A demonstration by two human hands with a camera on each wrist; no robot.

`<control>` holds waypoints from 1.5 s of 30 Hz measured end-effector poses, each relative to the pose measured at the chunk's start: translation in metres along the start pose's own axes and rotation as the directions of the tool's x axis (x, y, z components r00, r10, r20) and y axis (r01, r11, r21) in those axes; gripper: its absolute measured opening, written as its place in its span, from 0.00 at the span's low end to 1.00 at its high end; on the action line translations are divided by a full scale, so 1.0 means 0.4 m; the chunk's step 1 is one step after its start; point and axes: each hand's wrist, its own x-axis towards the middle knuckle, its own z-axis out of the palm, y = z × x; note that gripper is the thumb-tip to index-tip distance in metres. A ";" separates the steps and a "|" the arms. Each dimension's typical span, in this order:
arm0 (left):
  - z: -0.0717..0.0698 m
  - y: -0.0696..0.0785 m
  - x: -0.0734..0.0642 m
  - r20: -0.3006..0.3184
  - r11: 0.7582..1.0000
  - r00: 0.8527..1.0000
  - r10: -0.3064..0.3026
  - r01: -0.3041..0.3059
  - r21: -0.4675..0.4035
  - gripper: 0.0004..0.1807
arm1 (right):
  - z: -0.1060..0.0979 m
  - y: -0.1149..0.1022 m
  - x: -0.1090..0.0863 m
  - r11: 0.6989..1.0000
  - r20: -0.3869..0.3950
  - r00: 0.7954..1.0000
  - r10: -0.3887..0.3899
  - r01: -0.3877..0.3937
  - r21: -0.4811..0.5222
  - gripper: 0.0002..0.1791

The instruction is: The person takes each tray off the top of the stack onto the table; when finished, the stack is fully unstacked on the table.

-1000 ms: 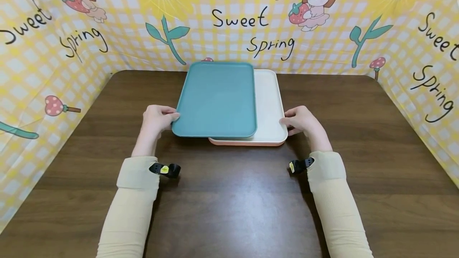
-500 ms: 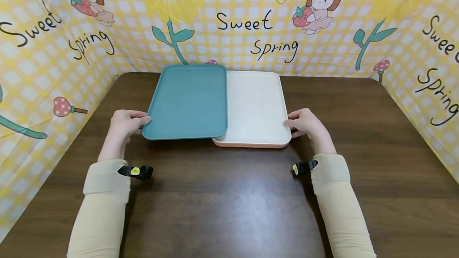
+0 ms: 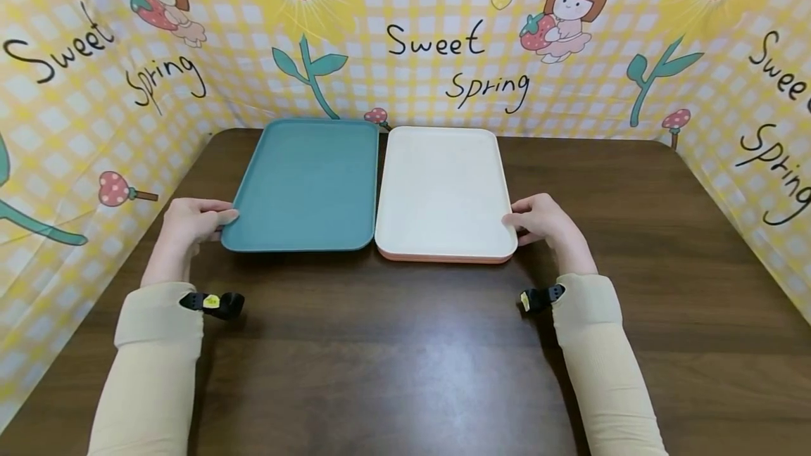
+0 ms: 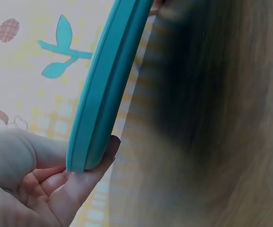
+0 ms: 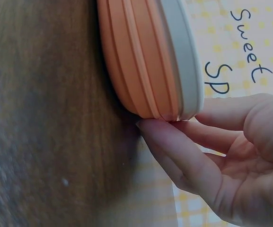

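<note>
My left hand (image 3: 195, 224) pinches the left edge of a teal rectangular tray (image 3: 304, 188), thumb on top and fingers beneath. In the left wrist view the tray's rim (image 4: 101, 90) stands between thumb and fingertips, with a gap between it and the table. Right beside it lies a white tray (image 3: 446, 192), on top of orange trays (image 5: 138, 61) in a stack. At the stack's right edge, my right hand (image 3: 543, 222) holds on near the front corner. The right wrist view shows its thumb at the white rim and its fingertips against the orange sides.
The stack stands on a dark brown wooden table (image 3: 393, 371), near its back edge. A yellow checked cloth (image 3: 443, 13) with printed flowers and lettering hangs behind and along both sides. Black straps with small cameras sit on both wrists.
The left hand has carried the teal tray leftward off the white one, which now shows fully. The right hand has kept its place at the stack. The head view has shifted slightly.
</note>
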 end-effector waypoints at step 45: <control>-0.089 -0.063 0.087 -0.147 0.950 0.988 -0.054 0.096 0.297 0.26 | -0.002 -0.005 -0.003 1.000 -0.001 1.000 0.017 -0.017 -0.009 0.23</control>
